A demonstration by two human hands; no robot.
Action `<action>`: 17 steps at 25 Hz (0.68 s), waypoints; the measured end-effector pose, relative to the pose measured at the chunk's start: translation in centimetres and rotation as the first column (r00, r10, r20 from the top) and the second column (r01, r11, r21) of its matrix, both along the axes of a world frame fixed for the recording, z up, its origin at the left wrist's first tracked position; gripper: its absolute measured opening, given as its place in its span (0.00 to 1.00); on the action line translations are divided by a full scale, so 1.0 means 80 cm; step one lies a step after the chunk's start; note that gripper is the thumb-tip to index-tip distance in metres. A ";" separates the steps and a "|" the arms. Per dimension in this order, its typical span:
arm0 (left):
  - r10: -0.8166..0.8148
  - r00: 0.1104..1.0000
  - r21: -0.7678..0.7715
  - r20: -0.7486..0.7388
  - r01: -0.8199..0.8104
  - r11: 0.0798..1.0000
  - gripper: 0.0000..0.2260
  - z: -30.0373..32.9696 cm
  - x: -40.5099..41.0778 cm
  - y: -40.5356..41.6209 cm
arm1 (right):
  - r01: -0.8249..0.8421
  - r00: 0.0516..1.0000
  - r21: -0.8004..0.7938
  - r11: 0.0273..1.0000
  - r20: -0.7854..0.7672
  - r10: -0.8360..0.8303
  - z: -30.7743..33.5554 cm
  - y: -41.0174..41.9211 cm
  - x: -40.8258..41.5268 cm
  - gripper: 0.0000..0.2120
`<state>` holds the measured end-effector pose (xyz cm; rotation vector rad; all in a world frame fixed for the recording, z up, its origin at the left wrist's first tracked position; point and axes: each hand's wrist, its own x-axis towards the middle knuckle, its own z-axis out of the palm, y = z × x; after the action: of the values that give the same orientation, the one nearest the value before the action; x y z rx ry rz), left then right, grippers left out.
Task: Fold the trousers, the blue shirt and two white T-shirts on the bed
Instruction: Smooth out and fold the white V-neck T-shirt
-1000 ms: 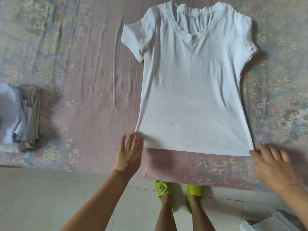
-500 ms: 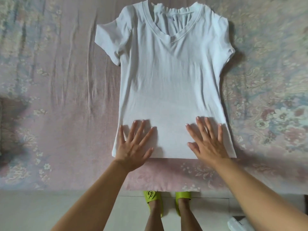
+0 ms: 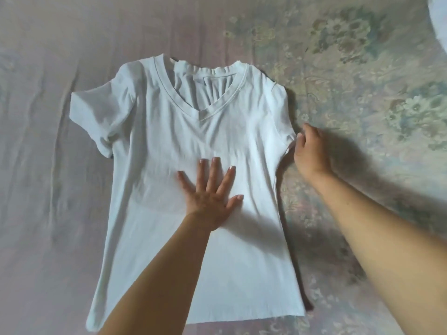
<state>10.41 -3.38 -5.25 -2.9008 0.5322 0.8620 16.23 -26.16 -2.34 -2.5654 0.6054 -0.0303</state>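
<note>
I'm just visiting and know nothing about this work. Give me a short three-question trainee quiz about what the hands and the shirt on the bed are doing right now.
1. True or false: the white V-neck cotton T-shirt lies spread flat, front up, on the pink floral bedsheet.
2. Which hand presses flat on the middle of the T-shirt? A) left hand B) right hand
3. Fill in: the right hand pinches the T-shirt at the edge of its ____ on that side.

Key: 1 true; 2 A; 3 sleeve. The left hand's fingers are straight and spread on the cloth; the right hand's fingers are curled at the sleeve edge.
</note>
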 end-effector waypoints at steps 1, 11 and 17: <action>0.009 1.000 0.010 -0.023 -0.008 1.000 0.30 0.001 0.000 0.001 | 0.062 0.996 0.044 0.997 -0.063 -0.059 -0.002 -0.009 0.030 0.18; 0.016 0.991 0.003 0.136 -0.017 1.000 0.32 -0.023 -0.003 0.008 | -0.236 0.934 0.475 0.848 -0.130 0.333 0.013 -0.024 0.116 0.08; -0.017 0.956 0.020 0.294 0.011 1.000 0.31 -0.028 -0.003 0.010 | -0.098 0.951 0.290 0.952 -0.253 0.175 0.047 -0.077 0.132 0.14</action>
<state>10.15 -2.58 -7.47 -2.9276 0.5121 0.4154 26.80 -32.30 1.41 -2.3484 0.4882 0.4379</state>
